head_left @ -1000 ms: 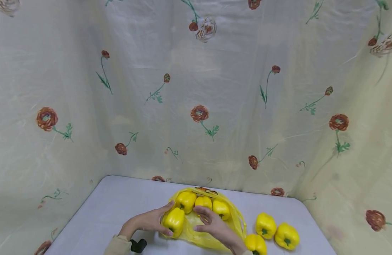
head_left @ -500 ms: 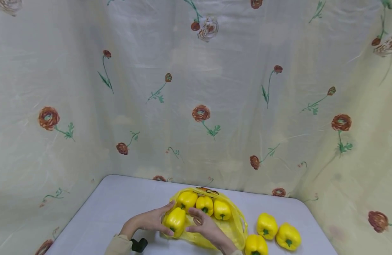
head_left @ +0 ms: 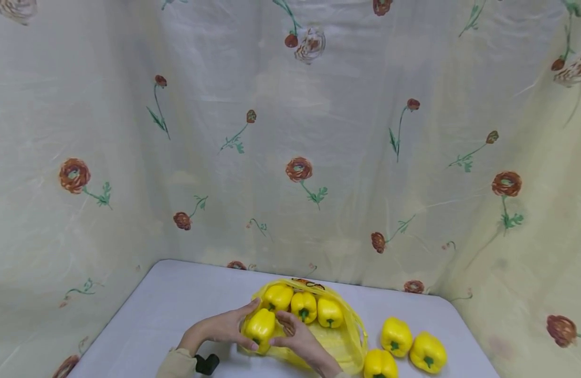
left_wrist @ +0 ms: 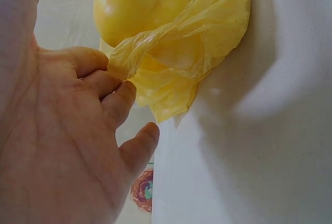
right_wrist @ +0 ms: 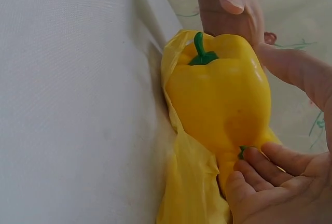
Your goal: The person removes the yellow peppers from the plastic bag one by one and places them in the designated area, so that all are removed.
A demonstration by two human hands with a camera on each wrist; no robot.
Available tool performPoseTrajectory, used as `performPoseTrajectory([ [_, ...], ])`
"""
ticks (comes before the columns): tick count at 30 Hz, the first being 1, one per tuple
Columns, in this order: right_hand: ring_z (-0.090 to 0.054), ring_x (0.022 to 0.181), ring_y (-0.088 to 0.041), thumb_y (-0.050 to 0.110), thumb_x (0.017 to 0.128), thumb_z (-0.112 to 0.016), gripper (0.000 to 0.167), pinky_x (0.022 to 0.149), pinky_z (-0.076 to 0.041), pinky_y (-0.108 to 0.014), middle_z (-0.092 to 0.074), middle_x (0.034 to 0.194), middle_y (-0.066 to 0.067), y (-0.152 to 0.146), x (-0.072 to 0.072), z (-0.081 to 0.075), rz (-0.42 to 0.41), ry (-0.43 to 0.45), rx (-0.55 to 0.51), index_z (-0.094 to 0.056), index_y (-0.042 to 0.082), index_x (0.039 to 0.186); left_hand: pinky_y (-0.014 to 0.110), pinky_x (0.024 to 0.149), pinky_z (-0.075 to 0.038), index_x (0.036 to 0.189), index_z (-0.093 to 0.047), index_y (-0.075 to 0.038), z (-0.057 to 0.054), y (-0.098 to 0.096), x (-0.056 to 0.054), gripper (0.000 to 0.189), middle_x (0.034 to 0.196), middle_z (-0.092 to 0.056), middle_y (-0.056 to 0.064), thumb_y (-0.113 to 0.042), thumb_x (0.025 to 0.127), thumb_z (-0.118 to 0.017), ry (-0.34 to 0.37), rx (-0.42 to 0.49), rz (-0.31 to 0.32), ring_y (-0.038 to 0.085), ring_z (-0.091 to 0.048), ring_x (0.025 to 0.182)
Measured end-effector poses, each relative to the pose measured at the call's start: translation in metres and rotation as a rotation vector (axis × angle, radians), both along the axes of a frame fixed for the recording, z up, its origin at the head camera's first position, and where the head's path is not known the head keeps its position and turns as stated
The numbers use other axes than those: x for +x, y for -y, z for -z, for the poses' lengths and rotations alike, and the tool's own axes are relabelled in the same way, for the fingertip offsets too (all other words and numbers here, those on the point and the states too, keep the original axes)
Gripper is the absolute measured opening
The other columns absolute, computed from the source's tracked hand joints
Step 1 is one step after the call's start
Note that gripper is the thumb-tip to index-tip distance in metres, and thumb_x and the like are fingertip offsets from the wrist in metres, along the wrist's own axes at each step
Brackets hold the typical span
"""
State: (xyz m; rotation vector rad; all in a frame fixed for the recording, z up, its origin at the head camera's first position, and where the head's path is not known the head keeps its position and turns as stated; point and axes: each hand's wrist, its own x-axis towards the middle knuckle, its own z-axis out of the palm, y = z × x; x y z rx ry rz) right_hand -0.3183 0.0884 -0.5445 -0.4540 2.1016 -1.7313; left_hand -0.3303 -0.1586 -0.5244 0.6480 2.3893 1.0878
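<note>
Yellow bag point(head_left: 341, 341), rim held in left hand point(head_left: 226, 325), fingers curled, right hand point(head_left: 298, 337) beside yellow pepper point(head_left: 261, 324), fingers loosely parted

A curtained-off space, shown by the flower-printed curtains point(head_left: 342, 210) hung round three sides of a white table point(head_left: 191, 294).

Head view high, wrist views near bag point(head_left: 336, 344)

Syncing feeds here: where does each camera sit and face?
Head: on the head, looking forward and down at the table; left hand and right hand show.
Left wrist: worn there, facing the bag; left hand shows.
Right wrist: worn there, facing a pepper; both hands show.
Shared, head and right wrist: both hands, that pepper.
</note>
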Motion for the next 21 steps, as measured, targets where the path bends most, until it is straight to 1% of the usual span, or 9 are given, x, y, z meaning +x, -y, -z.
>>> performPoseTrajectory([
  [7,-0.032,0.14,-0.041,0.025,0.081,-0.079,0.083,0.116,-0.022,-0.058,-0.039,0.149,-0.022,0.007,-0.001,0.007,0.024,0.004,0.014,-0.034,-0.001,0.146,0.061,0.116,-0.021,0.156,-0.011,-0.011,0.002,0.0,-0.001,0.11,0.163,-0.011,0.012,-0.055,0.077,-0.074,-0.003,0.007,0.007,0.035,-0.016,0.148],
  [15,-0.027,0.141,-0.045,0.021,0.081,-0.078,0.085,0.116,-0.02,-0.061,-0.032,0.151,-0.027,0.013,-0.003,0.008,0.018,0.033,-0.024,-0.029,-0.003,0.147,0.06,0.116,-0.021,0.156,-0.01,-0.011,0.005,0.001,-0.004,0.111,0.163,-0.01,0.012,-0.056,0.077,-0.074,0.001,0.022,0.013,0.034,-0.015,0.149],
  [21,-0.027,0.141,-0.045,0.021,0.079,-0.08,0.091,0.116,-0.02,-0.06,-0.032,0.151,-0.028,0.017,-0.005,0.013,0.018,0.026,-0.026,-0.027,-0.005,0.147,0.06,0.117,-0.021,0.156,-0.01,-0.01,0.005,0.001,-0.004,0.109,0.163,-0.01,0.011,-0.055,0.078,-0.073,-0.003,0.016,0.017,0.034,-0.016,0.149],
])
